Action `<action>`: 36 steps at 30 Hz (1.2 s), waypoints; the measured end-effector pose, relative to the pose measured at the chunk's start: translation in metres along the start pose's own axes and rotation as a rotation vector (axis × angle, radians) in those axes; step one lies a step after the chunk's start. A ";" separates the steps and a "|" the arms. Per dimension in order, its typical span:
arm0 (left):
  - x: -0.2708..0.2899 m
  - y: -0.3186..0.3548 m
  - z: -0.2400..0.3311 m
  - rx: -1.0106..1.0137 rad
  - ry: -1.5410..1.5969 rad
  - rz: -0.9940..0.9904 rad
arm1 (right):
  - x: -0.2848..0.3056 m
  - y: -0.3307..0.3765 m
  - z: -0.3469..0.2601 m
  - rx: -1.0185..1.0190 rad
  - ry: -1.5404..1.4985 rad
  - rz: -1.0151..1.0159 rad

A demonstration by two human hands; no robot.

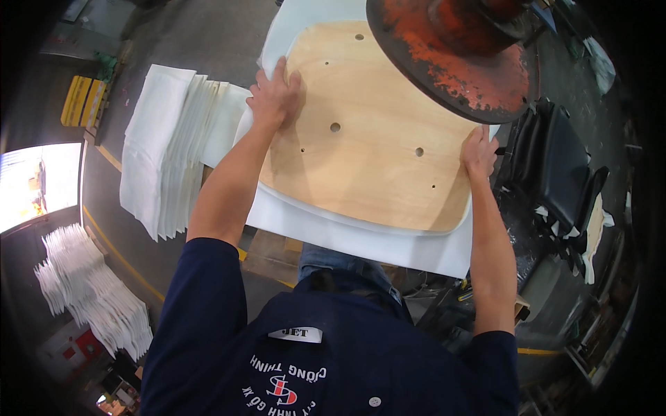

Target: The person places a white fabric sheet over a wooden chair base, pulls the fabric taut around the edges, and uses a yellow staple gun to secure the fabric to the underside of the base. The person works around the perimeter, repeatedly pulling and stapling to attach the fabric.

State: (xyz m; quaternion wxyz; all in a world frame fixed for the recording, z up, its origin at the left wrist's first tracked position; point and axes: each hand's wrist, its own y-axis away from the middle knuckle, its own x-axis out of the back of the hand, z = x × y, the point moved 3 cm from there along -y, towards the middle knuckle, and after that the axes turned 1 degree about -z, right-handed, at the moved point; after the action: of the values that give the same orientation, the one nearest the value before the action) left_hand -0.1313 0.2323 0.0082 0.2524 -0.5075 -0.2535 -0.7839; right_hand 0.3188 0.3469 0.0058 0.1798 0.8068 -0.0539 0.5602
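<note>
A pale plywood seat panel (374, 139) with rounded corners and several drilled holes lies on white foam padding (333, 215). My left hand (275, 95) grips its left edge, fingers curled over the rim and the thumb side on the wood. On the opposite edge, my right hand (479, 152) is closed around the rim, its fingertips partly hidden. Above the panel's far right part hangs a round machine plate (454, 69), dark with worn orange paint, which covers that corner from view.
Folded white sheets (163, 152) are stacked close on the left. Another white stack (97, 284) stands farther off at lower left. Black padded pieces (555, 163) are piled on the right. Yellow blocks (83, 100) sit at far left.
</note>
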 end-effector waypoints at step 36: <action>0.001 0.001 0.003 0.022 -0.039 -0.013 | -0.002 -0.007 -0.001 0.015 0.014 0.035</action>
State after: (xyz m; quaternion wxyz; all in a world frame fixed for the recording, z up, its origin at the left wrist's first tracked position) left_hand -0.1293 0.2332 0.0107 0.2480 -0.5181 -0.2704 -0.7726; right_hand 0.3191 0.3532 0.0024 0.1642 0.8030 -0.0626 0.5694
